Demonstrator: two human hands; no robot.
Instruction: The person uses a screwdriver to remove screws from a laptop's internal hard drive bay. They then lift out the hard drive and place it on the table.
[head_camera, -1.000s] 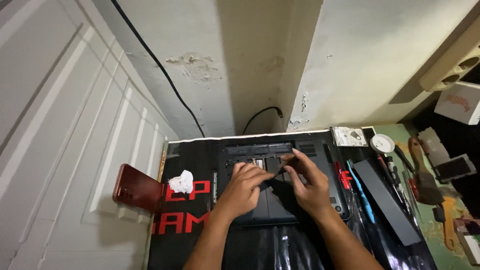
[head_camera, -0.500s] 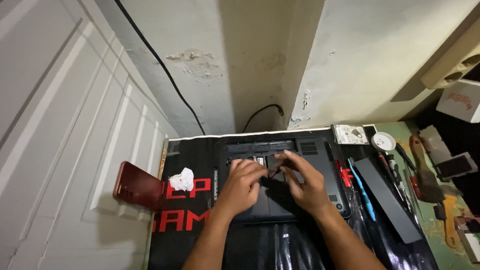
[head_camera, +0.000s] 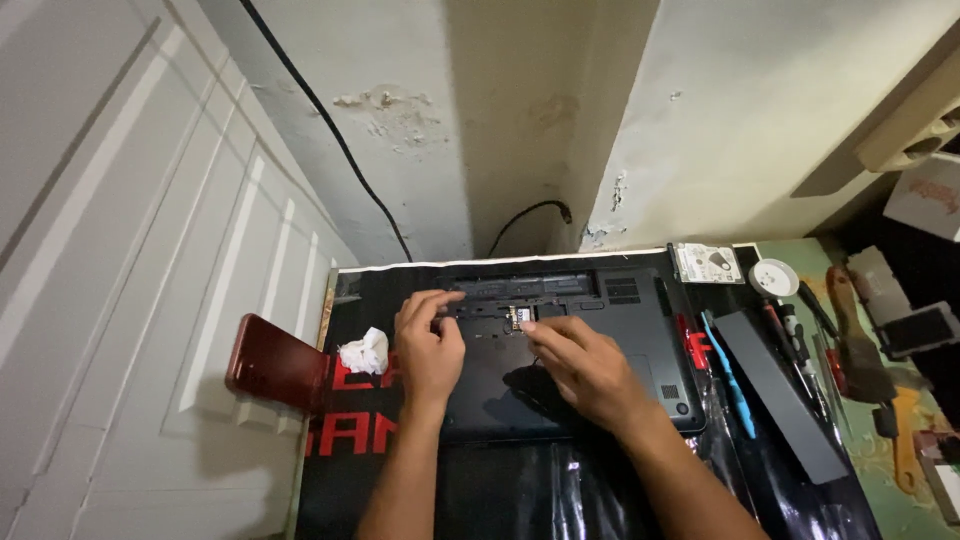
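Fingertips of both hands meet at the open bay of the black plastic upturned laptop (head_camera: 600, 350) lying on my dark mat (head_camera: 350, 440): left hand (head_camera: 428, 345) curled loosely, steadying the edge; right hand (head_camera: 585, 365) narrowed, pressing a small component (head_camera: 517, 318), gripping nothing.

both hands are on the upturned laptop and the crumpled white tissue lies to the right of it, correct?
Not quite. In the head view the tissue lies to the left of the laptop, beside the left hand. Both hands, including the right hand, are indeed on the laptop.
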